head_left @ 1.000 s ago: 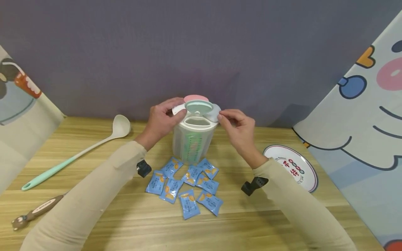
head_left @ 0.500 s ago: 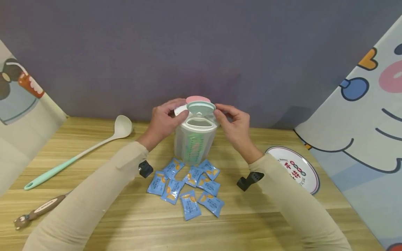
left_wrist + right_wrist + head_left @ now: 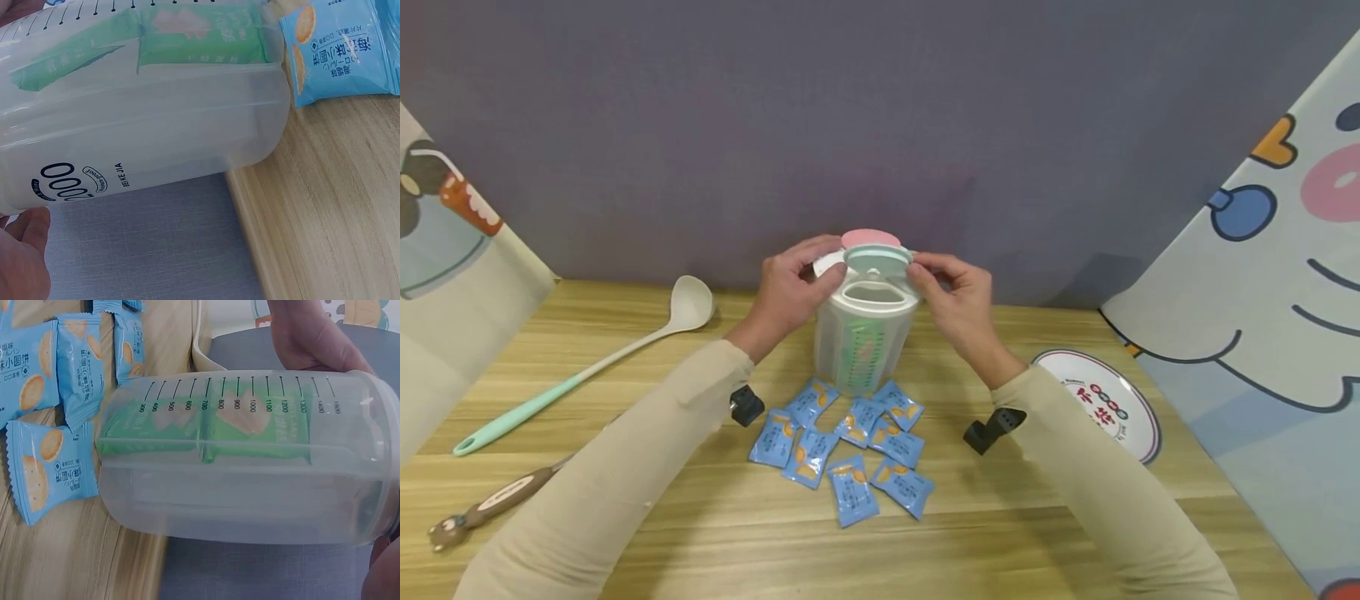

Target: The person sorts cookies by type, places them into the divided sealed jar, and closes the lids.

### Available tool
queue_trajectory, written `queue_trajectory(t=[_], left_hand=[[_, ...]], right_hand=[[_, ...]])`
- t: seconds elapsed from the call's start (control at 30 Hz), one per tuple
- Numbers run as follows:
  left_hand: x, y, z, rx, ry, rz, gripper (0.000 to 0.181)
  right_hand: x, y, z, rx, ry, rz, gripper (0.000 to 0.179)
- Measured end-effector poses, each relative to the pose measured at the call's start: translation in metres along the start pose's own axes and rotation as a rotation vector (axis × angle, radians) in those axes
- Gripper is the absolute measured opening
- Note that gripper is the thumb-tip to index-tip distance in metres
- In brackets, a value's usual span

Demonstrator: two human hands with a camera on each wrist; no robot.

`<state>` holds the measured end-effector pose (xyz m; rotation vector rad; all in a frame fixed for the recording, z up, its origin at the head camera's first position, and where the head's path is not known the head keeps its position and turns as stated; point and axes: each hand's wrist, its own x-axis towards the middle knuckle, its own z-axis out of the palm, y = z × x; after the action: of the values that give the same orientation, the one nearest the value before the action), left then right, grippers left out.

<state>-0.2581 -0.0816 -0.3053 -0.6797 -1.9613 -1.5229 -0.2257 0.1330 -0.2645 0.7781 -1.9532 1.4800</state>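
Note:
A clear plastic storage container with a white divided lid stands upright at the back of the table. Green packets show through its scaled wall. Above the lid, a pink flap and a mint green flap stand raised, and an oval opening faces forward. On the left my left hand grips the lid's edge, with a white flap beside its thumb. At the opposite side my right hand pinches the lid's right edge; the pale flap there is mostly hidden by fingers.
Several blue biscuit packets lie before the container. A white ladle with a mint handle and a brown bear-handled utensil lie left. A patterned plate is partly behind the right sleeve. A grey panel rises behind.
My right hand has moved left, closer to the raised mint flap. The pale blue flap that stuck out on the right is now mostly covered. My left hand has stayed at the lid.

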Motion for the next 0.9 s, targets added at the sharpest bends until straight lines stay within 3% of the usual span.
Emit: queue_trajectory(t=[0.27, 0.37, 0.53, 0.77, 0.9], left_hand=[[-0.004, 0.036, -0.005, 0.030, -0.010, 0.037, 0.026], [-0.005, 0.039, -0.006, 0.042, -0.013, 0.038, 0.026], [-0.004, 0.034, -0.007, 0.028, -0.042, 0.026, 0.028], [0.000, -0.002, -0.006, -0.023, -0.080, 0.014, 0.031], [0.001, -0.005, -0.008, -0.058, -0.100, 0.006, 0.032]], right_hand=[[-0.001, 0.006, -0.003, 0.030, -0.048, -0.033, 0.010], [-0.002, 0.014, -0.005, 0.068, -0.072, -0.052, 0.011], [-0.003, 0.035, -0.010, 0.136, -0.134, -0.091, 0.013], [-0.004, 0.040, -0.015, 0.175, -0.205, -0.099, 0.015], [-0.004, 0.039, -0.016, 0.191, -0.220, -0.089, 0.015]])
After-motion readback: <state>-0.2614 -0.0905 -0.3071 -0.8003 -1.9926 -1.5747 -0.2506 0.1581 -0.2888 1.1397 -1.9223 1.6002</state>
